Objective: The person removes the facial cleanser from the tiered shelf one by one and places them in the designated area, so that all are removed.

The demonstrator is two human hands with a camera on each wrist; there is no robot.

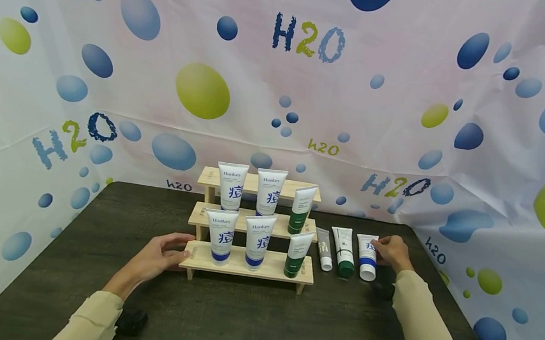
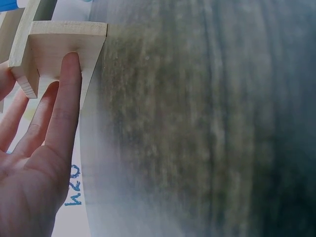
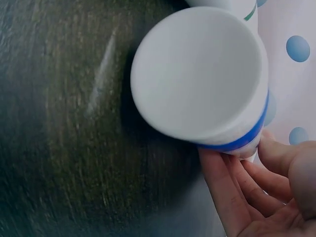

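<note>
A tiered wooden display stand [image 1: 260,271] holds several upright white tubes. My left hand [image 1: 163,256] grips the left end of its lowest shelf; the left wrist view shows the thumb at the plank [image 2: 24,69] and long fingers [image 2: 66,108] beside the leg. To the right of the stand, a white tube with a blue band [image 1: 367,258] lies on the table. My right hand [image 1: 392,251] pinches its right side near the far end. In the right wrist view its round white cap [image 3: 197,74] faces the camera, with the thumb and fingertips at the tube behind it.
Beside the gripped tube lie a white tube with a green cap [image 1: 343,249] and a smaller grey tube [image 1: 324,250]. Blue-lettered tubes [image 1: 222,237] and green-bottomed tubes [image 1: 296,255] stand on the shelves. A printed backdrop [image 1: 291,98] hangs behind the dark table [image 1: 253,326].
</note>
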